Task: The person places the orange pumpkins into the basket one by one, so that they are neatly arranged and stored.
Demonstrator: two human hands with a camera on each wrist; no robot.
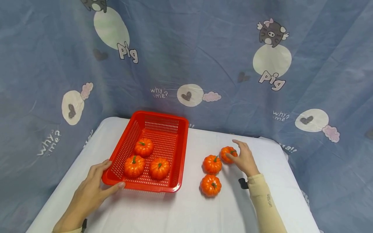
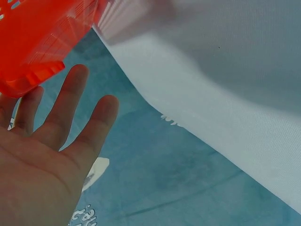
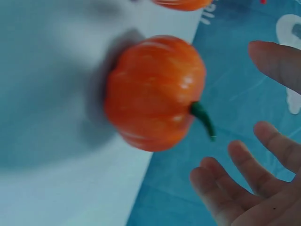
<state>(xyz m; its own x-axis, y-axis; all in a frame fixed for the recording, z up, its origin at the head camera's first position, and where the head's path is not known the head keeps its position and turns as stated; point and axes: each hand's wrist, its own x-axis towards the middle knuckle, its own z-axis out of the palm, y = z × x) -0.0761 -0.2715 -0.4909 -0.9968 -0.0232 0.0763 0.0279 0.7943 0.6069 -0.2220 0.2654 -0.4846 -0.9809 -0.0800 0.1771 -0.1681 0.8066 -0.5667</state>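
Our right wrist view is showing the pumpkin [image 3: 153, 92] untouched, stem pointing toward our spread fingers [image 3: 244, 165]; overhead they seem touching.

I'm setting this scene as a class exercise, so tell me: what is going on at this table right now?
A person sits at a white table. Their left hand rests against the near left corner of a red basket, which holds three small orange pumpkins. Three more pumpkins lie on the table to its right. The right hand reaches over the farthest pumpkin of these, fingers spread and not closed round it.
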